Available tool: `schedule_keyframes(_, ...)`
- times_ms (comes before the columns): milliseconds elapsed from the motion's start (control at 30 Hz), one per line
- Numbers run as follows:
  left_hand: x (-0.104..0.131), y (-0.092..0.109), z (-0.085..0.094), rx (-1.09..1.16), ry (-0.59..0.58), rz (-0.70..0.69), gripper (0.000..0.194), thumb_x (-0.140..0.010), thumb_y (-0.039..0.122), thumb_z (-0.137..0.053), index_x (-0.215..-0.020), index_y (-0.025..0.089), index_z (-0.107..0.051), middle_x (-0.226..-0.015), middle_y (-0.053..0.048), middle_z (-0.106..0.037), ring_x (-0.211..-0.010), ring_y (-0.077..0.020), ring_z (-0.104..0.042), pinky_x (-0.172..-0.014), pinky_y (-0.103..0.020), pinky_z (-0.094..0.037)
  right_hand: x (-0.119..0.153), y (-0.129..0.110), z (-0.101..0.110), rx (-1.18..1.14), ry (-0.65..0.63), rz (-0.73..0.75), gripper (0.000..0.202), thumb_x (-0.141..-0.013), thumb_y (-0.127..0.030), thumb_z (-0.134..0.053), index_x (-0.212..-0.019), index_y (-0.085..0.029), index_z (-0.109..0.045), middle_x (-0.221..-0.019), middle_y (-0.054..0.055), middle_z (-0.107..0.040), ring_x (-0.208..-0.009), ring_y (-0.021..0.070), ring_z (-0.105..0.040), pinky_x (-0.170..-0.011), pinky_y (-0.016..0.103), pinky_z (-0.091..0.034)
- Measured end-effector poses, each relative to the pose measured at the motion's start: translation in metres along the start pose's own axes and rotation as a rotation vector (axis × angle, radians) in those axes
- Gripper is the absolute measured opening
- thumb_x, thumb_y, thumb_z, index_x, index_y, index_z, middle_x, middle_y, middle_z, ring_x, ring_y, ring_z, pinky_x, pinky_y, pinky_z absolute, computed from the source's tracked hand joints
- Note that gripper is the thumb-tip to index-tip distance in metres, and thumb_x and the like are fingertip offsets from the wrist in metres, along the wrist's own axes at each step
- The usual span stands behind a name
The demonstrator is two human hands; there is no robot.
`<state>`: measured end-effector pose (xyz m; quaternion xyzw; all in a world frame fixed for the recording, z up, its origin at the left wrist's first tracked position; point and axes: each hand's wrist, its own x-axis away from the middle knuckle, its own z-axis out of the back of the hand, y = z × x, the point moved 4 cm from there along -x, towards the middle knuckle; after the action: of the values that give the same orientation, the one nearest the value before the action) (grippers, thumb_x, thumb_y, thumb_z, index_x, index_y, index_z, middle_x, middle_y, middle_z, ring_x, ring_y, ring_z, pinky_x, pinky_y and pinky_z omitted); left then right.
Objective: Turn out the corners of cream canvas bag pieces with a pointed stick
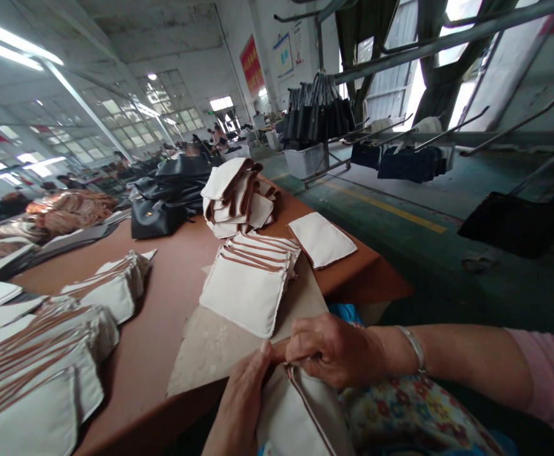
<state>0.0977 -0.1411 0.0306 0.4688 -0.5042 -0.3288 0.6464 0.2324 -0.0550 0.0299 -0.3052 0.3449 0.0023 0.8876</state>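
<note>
A cream fabric piece with brown edging [289, 415] lies over the lap, below the table's front edge. My left hand [246, 386] is closed on its upper left edge, thumb pointing up. My right hand [331, 348], with a bracelet at the wrist, has its fingers curled onto the top edge of the same piece, close to the left fingertips. Just beyond the hands, a fanned stack of cream pieces [246, 285] rests on a beige board [205, 354]. One single cream piece [322, 239] lies flat to its right.
On the brown-covered table [167, 278] are a taller cream pile [234, 196], a black bag [156, 218] and rows of cream pieces [30, 380] at left. A metal rack [400, 57] with dark bags stands at right. People are far back.
</note>
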Motion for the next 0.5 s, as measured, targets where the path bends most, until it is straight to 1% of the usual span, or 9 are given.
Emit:
schedule_keyframes(67, 0.0, 0.0, -0.01, 0.096, -0.139, 0.099, 0.047, -0.077, 0.059, -0.065, -0.082, 0.013, -0.076, -0.069, -0.008, -0.071, -0.06, -0.0203, -0.06, -0.054, -0.027, -0.045, 0.002, -0.002, 0.001, 0.135, -0.054, 0.098, 0.01, -0.086, -0.014, -0.047, -0.085, -0.017, -0.056, -0.074, 0.004, -0.056, -0.068, 0.0147, -0.052, -0.061, 0.024, -0.041)
schedule_keyframes(133, 0.001, -0.001, -0.014, 0.146, -0.205, 0.173, 0.047, -0.074, 0.059, -0.069, -0.081, 0.013, -0.075, -0.062, -0.006, -0.068, -0.051, -0.0166, -0.056, -0.05, -0.025, -0.041, 0.004, -0.002, 0.0, 0.238, -0.088, 0.163, 0.01, -0.087, -0.015, -0.045, -0.084, -0.017, -0.054, -0.073, 0.004, -0.054, -0.067, 0.0162, -0.05, -0.059, 0.026, -0.041)
schedule_keyframes(233, -0.001, -0.005, -0.01, 0.121, -0.201, 0.184, 0.04, -0.068, 0.053, -0.078, -0.068, 0.014, -0.07, -0.061, -0.004, -0.065, -0.05, -0.0126, -0.052, -0.048, -0.022, -0.037, 0.009, -0.001, -0.002, 0.274, -0.118, 0.213, 0.013, -0.088, -0.015, -0.042, -0.081, -0.018, -0.053, -0.073, 0.004, -0.054, -0.066, 0.0165, -0.049, -0.059, 0.027, -0.04)
schedule_keyframes(300, -0.002, -0.005, -0.005, 0.088, -0.192, 0.146, 0.037, -0.067, 0.049, -0.08, -0.064, 0.014, -0.066, -0.061, -0.002, -0.062, -0.051, -0.0106, -0.048, -0.049, -0.02, -0.036, 0.011, -0.001, -0.002, 0.173, -0.101, 0.18, 0.012, -0.088, -0.015, -0.043, -0.081, -0.017, -0.052, -0.074, 0.004, -0.055, -0.068, 0.0155, -0.049, -0.063, 0.027, -0.041)
schedule_keyframes(333, -0.002, -0.004, -0.003, 0.061, -0.193, 0.115, 0.036, -0.068, 0.047, -0.08, -0.064, 0.015, -0.065, -0.06, 0.0, -0.06, -0.051, -0.0098, -0.045, -0.049, -0.019, -0.035, 0.011, 0.001, 0.0, 0.078, -0.076, 0.115, 0.01, -0.089, -0.017, -0.045, -0.083, -0.016, -0.053, -0.075, 0.004, -0.056, -0.069, 0.0147, -0.05, -0.065, 0.026, -0.042)
schedule_keyframes(367, -0.002, -0.002, -0.002, 0.02, -0.193, 0.078, 0.035, -0.07, 0.047, -0.078, -0.064, 0.015, -0.064, -0.059, 0.001, -0.058, -0.051, -0.0095, -0.043, -0.049, -0.019, -0.034, 0.01, 0.003, 0.003, -0.043, -0.052, 0.014, 0.009, -0.09, -0.021, -0.047, -0.087, -0.015, -0.054, -0.077, 0.004, -0.057, -0.07, 0.0137, -0.051, -0.066, 0.025, -0.042)
schedule_keyframes(433, 0.0, 0.005, -0.001, -0.1, -0.187, -0.007, 0.034, -0.075, 0.047, -0.074, -0.064, 0.016, -0.065, -0.057, 0.001, -0.054, -0.052, -0.0107, -0.042, -0.049, -0.02, -0.034, 0.007, 0.011, 0.007, -0.301, -0.036, -0.241, 0.019, -0.093, -0.03, -0.047, -0.092, -0.013, -0.055, -0.078, 0.002, -0.056, -0.068, 0.0114, -0.05, -0.063, 0.022, -0.041)
schedule_keyframes(467, 0.001, 0.009, -0.002, -0.172, -0.178, -0.052, 0.033, -0.077, 0.047, -0.072, -0.064, 0.017, -0.065, -0.058, 0.001, -0.054, -0.054, -0.0121, -0.044, -0.051, -0.021, -0.036, 0.005, 0.014, 0.009, -0.401, -0.055, -0.358, 0.024, -0.094, -0.035, -0.047, -0.092, -0.012, -0.056, -0.075, 0.0, -0.054, -0.066, 0.01, -0.048, -0.059, 0.02, -0.039)
schedule_keyframes(500, 0.002, 0.013, -0.003, -0.242, -0.17, -0.096, 0.032, -0.078, 0.046, -0.07, -0.065, 0.018, -0.065, -0.06, 0.0, -0.055, -0.057, -0.0137, -0.047, -0.053, -0.022, -0.038, 0.003, 0.016, 0.01, -0.474, -0.103, -0.44, 0.028, -0.094, -0.037, -0.048, -0.09, -0.012, -0.057, -0.071, -0.002, -0.051, -0.063, 0.0087, -0.045, -0.057, 0.019, -0.036)
